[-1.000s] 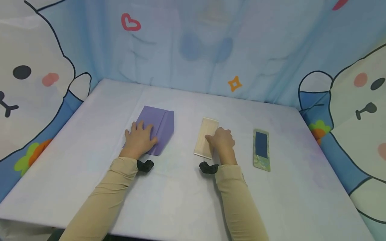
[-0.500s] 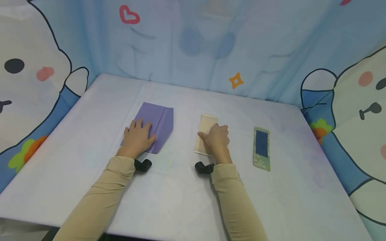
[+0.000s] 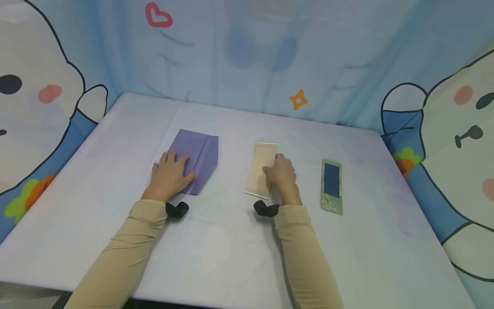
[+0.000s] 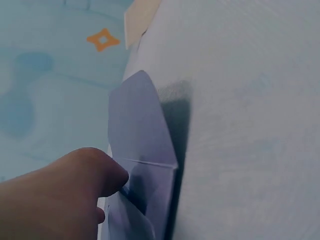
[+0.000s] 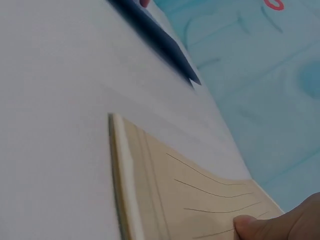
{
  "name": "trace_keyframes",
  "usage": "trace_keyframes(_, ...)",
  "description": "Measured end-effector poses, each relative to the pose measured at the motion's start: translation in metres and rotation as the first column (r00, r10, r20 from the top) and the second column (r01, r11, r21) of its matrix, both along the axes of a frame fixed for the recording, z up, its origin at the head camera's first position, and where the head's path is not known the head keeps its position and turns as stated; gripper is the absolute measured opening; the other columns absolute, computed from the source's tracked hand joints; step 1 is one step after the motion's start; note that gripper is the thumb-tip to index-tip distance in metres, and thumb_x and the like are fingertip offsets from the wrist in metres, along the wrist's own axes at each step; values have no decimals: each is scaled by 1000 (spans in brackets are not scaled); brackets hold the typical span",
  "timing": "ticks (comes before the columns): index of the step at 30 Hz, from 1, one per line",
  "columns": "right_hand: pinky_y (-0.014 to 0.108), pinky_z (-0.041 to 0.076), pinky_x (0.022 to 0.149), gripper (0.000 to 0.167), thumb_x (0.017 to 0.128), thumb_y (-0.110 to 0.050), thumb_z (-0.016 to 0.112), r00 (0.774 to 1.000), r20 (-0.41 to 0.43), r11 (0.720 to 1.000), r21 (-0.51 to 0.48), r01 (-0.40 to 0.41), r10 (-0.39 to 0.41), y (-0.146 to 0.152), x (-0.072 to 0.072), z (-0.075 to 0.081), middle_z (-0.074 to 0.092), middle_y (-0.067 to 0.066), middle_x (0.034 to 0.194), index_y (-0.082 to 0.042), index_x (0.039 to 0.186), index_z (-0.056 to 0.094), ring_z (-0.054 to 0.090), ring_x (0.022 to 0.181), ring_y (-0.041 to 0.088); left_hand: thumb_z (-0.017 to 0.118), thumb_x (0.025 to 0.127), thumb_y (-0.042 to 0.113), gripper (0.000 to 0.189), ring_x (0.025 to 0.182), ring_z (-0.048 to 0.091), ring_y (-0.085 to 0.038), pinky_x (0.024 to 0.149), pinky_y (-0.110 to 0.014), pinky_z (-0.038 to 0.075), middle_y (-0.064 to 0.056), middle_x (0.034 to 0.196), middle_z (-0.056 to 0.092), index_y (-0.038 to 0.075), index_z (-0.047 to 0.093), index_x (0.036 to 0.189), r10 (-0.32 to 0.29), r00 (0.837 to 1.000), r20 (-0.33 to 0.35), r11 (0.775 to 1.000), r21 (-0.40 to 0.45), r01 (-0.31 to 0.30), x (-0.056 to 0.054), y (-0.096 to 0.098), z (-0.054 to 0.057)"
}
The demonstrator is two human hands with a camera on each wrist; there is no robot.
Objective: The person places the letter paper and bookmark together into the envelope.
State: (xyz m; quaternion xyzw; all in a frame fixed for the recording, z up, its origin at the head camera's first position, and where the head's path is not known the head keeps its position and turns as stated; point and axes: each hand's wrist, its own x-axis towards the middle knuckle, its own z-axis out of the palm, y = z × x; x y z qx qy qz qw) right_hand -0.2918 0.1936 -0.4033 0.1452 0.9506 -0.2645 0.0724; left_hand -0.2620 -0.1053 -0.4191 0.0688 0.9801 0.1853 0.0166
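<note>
A purple envelope [image 3: 206, 159] lies on the white table with its flap folded out to the right. My left hand [image 3: 167, 177] rests on its body, fingers spread, thumb [image 4: 97, 172] at the envelope's opening near the flap crease in the left wrist view. To the right lies a cream notepad [image 3: 258, 167] with thin printed lines. My right hand [image 3: 283, 175] grips its right edge, thumb [image 5: 255, 227] on the lined face in the right wrist view; the other fingers are largely hidden there.
A green patterned card or pad with a dark blue panel [image 3: 332, 180] lies right of my right hand. A light blue cartoon-print curtain [image 3: 254, 64] hangs behind the table. Both wrists carry small black cameras [image 3: 177, 210].
My right hand reached further over the notepad, then drew back to its right edge, where it now grips it. The left hand stays on the envelope. The head view has shifted slightly.
</note>
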Motion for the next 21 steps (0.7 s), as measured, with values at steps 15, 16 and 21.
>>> trace_keyframes(15, 37, 46, 92, 55, 93, -20, 59, 996, 77, 943, -332, -24, 53, 28, -5, 3, 61, 18, 123, -1, 141, 40, 61, 66, 9, 56, 85, 36, 64, 138, 20, -52, 101, -68, 30, -28, 148, 28, 8, 44, 141, -45, 999, 10, 999, -19, 45, 7, -4, 6)
trace_keyframes(16, 37, 47, 91, 55, 93, -19, 59, 996, 75, 934, -356, -18, 47, 30, -5, 4, 62, 18, 122, -1, 141, 40, 61, 64, 8, 57, 85, 36, 63, 138, 20, -52, 100, -68, 31, -28, 148, 29, 8, 44, 140, -47, 999, 10, 999, -20, 47, 7, -4, 6)
trace_keyframes(21, 31, 53, 80, 55, 93, -16, 59, 999, 33, 891, -454, 9, 7, 35, -5, 11, 59, 20, 125, -1, 142, 38, 61, 63, 5, 57, 84, 35, 62, 138, 23, -50, 101, -67, 32, -28, 145, 33, 9, 46, 139, -45, 999, 9, 999, -17, 45, 7, -4, 7)
